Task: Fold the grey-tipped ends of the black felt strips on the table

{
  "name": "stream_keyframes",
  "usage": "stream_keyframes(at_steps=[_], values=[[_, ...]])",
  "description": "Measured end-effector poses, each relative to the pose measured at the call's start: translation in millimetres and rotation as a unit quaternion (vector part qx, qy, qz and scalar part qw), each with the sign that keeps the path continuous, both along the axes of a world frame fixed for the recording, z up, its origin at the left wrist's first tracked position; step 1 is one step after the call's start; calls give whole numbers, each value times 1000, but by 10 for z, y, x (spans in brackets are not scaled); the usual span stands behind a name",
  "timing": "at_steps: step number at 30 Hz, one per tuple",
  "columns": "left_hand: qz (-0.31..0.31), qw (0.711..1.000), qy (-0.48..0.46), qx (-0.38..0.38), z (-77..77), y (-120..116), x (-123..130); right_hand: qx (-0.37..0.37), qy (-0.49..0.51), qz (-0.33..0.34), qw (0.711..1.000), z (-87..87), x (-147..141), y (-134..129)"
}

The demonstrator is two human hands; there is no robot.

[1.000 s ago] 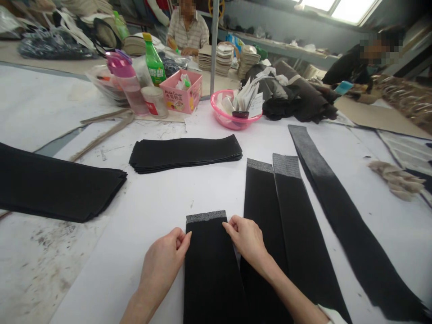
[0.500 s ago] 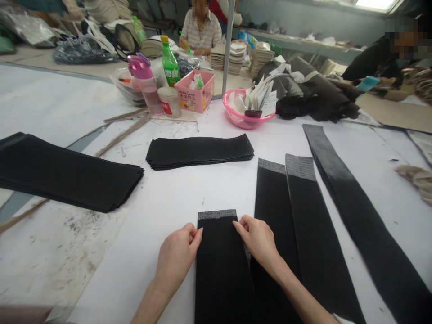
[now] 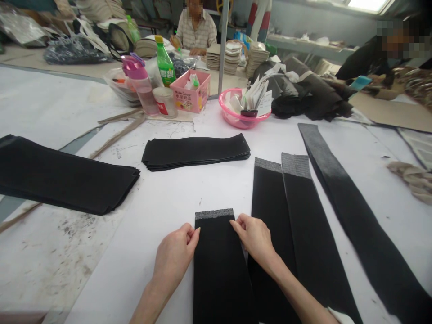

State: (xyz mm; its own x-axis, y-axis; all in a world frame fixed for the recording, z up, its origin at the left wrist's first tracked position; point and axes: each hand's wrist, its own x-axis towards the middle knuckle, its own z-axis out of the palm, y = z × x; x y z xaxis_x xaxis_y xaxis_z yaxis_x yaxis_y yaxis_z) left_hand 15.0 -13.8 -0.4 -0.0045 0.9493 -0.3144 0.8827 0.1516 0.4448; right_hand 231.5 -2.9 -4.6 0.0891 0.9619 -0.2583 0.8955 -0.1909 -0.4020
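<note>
A long black strip point(image 3: 219, 265) with a grey speckled band at its far end lies on the white table surface. My left hand point(image 3: 178, 252) pinches its left edge just below the band. On the opposite edge, the fingers of my right hand point(image 3: 254, 236) are closed on the same strip. Beside my right hand lie a black piece with a grey end point(image 3: 272, 211) and another one point(image 3: 308, 216), partly overlapping. Farther right a long strip point(image 3: 357, 207) runs diagonally, greyish at its far end.
A stack of black pieces point(image 3: 197, 150) lies ahead, a larger stack point(image 3: 67, 175) at the left. Behind stand a pink basin point(image 3: 232, 119), a pink box point(image 3: 192, 96), a green bottle point(image 3: 165, 65) and a metal pole point(image 3: 223, 49). A person point(image 3: 197, 29) sits across the table.
The whole view has shifted slightly, so the table's contents appear a little farther left. Both hands keep the same hold on the strip.
</note>
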Motion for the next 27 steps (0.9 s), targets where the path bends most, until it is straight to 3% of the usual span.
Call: stream_keyframes(at_steps=[7,19,23,27], values=[[-5,1000,14,-16,41,13,25,4,1,-4,1000,20,-7,-3],[-28,994,103,32,32,-82,81,7,0,-5,1000,61,-12,-16],[-58,974,147,162,2,-138,161,11,-4,-3,1000,58,-11,-20],[-172,932,124,292,-120,-162,219,10,-15,0,1000,44,-12,-20]])
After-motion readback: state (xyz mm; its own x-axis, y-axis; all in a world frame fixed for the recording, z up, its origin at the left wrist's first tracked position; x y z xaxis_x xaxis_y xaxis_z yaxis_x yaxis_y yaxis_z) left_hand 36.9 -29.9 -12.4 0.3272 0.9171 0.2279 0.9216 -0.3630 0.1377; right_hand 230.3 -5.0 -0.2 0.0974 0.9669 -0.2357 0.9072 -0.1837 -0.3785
